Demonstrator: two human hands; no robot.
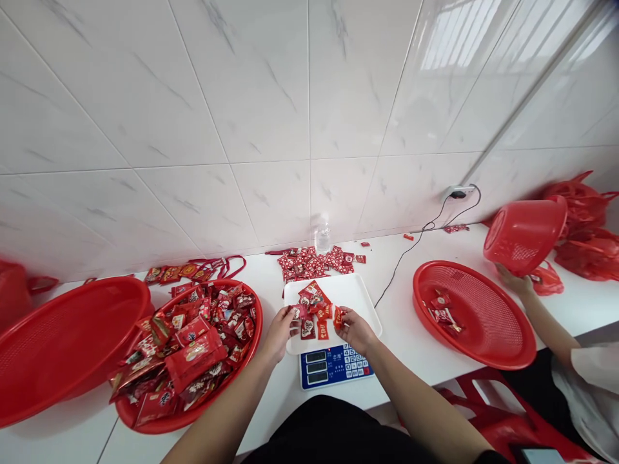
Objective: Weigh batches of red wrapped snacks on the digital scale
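My left hand (282,330) pinches a small pinkish-red snack packet (298,312) over the left side of a white tray (360,298). Between the fingertips of my right hand (356,330) is a small orange-red packet (338,318), held above the tray's right side. Several red wrapped packets (322,329) lie on the tray, between my hands. The tray sits on a blue digital scale (337,366), whose keypad and displays face me. Left of my hands, a round red basket (259,322) is heaped with red-wrapped snacks.
Small red packets (307,264) are piled behind the tray beside a clear bottle (322,233). A red basket (72,348) tilts at far left. On the right, another red basket (478,309) holds some packets. A co-worker's hand (515,281) touches a tipped basket (525,232). A cable (403,259) crosses the table.
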